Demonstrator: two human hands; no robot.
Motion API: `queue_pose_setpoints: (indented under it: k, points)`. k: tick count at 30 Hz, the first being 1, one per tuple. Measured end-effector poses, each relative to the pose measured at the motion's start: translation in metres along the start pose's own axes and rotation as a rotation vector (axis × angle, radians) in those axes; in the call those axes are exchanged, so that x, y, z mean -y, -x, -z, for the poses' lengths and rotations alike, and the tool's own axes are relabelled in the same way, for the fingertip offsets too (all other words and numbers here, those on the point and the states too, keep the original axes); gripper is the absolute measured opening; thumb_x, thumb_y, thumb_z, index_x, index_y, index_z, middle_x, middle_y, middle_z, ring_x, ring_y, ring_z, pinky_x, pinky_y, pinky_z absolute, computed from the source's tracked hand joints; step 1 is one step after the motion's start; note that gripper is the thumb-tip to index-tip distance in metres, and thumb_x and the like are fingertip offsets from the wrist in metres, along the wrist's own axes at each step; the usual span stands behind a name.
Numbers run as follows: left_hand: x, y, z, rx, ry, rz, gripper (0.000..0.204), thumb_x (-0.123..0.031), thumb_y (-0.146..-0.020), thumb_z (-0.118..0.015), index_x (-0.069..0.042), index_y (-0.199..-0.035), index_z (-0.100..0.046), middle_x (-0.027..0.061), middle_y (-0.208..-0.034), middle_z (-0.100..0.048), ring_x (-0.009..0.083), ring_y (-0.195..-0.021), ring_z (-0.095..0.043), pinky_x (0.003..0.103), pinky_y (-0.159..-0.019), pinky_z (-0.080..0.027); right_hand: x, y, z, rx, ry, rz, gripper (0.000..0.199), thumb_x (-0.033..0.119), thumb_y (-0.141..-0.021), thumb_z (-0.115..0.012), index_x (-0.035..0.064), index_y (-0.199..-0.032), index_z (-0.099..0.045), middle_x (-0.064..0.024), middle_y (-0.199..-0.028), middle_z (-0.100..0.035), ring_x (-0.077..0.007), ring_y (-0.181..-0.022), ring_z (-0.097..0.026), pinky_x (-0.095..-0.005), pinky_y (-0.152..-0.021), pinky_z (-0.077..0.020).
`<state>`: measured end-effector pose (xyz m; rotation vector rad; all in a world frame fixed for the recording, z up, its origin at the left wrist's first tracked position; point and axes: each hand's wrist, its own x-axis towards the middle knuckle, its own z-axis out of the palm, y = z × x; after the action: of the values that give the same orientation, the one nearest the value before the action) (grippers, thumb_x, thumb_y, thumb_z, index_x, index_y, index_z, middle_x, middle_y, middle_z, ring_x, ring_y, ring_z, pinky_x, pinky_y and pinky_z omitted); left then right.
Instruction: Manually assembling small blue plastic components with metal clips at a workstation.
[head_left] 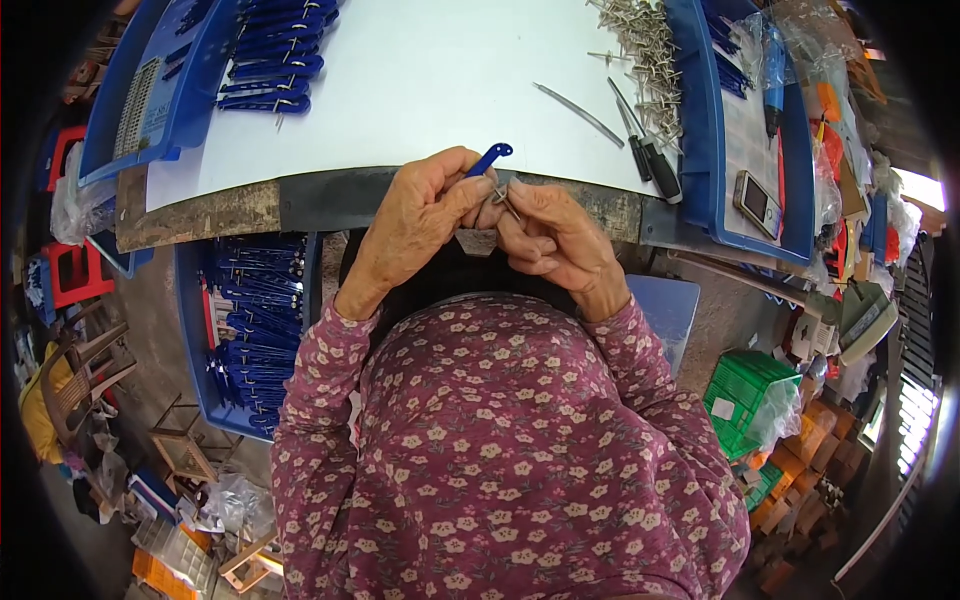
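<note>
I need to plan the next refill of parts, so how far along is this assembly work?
Looks partway, at a guess. Done: a row of blue pieces lies at the table's far left. In hand: the left hand pinches one blue piece while the right hand works a small metal pin at it. Left: a metal pin pile and a bin of blue pieces remain.

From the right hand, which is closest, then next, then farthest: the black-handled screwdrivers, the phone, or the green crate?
Measured from the right hand in the head view:
1. Black-handled screwdrivers, on the white tabletop, just up and to its right.
2. Phone, lying in the blue tray farther right.
3. Green crate, down on the floor at the lower right, farthest.
</note>
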<state>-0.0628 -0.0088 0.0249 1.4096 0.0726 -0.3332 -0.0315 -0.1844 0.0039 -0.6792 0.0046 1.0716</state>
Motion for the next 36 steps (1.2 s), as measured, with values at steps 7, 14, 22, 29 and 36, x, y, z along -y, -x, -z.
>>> queue_pose_setpoints:
  k: [7, 14, 22, 29, 36]
  points:
    - [0.001, 0.002, -0.001, -0.044, -0.172, -0.068, 0.018, -0.013, -0.089, -0.048, 0.003, -0.092, -0.056, -0.0014, -0.063, -0.048, 0.0047, -0.057, -0.041, 0.020, -0.051, -0.035, -0.004, -0.003, -0.010, -0.176, 0.262, 0.163, 0.024, 0.019, -0.089, -0.050, -0.0040, -0.087, -0.057, -0.0007, -0.049, -0.043, -0.0043, -0.040, -0.032, -0.0166, -0.036, -0.0241]
    - [0.003, 0.002, -0.003, -0.068, -0.177, -0.049, 0.020, -0.015, -0.089, -0.049, 0.002, -0.096, -0.057, -0.0022, -0.060, -0.044, 0.0049, -0.055, -0.040, 0.020, -0.049, -0.035, -0.020, -0.012, -0.018, -0.470, 1.435, 0.907, 0.011, 0.007, -0.085, -0.055, -0.0015, -0.092, -0.058, 0.0039, -0.053, -0.047, -0.0028, -0.043, -0.037, -0.0161, -0.039, -0.0254]
    - [0.008, 0.000, -0.002, -0.022, -0.224, -0.107, 0.021, -0.016, -0.090, -0.048, 0.001, -0.099, -0.057, -0.0008, -0.058, -0.043, 0.0059, -0.054, -0.040, 0.022, -0.047, -0.034, 0.001, 0.003, -0.012, -0.227, 0.474, 0.251, 0.018, 0.014, -0.086, -0.055, -0.0020, -0.094, -0.058, 0.0000, -0.056, -0.049, -0.0017, -0.043, -0.035, -0.0152, -0.038, -0.0239]
    - [0.013, -0.004, -0.004, -0.027, -0.270, -0.146, 0.021, -0.016, -0.089, -0.048, 0.001, -0.098, -0.057, 0.0003, -0.055, -0.043, 0.0069, -0.052, -0.040, 0.023, -0.047, -0.035, 0.007, 0.002, -0.016, -0.385, 0.768, 0.241, 0.019, 0.016, -0.083, -0.059, -0.0009, -0.091, -0.060, -0.0007, -0.057, -0.051, -0.0018, -0.043, -0.037, -0.0149, -0.038, -0.0247]
    - [-0.002, -0.001, 0.000, -0.019, -0.279, -0.131, 0.021, -0.014, -0.090, -0.046, 0.002, -0.100, -0.052, 0.0026, -0.059, -0.048, 0.0088, -0.054, -0.043, 0.024, -0.049, -0.037, 0.017, 0.003, -0.015, -0.341, 0.788, 0.182, 0.021, 0.018, -0.083, -0.059, 0.0001, -0.094, -0.061, -0.0014, -0.062, -0.054, -0.0034, -0.048, -0.042, -0.0156, -0.043, -0.0307]
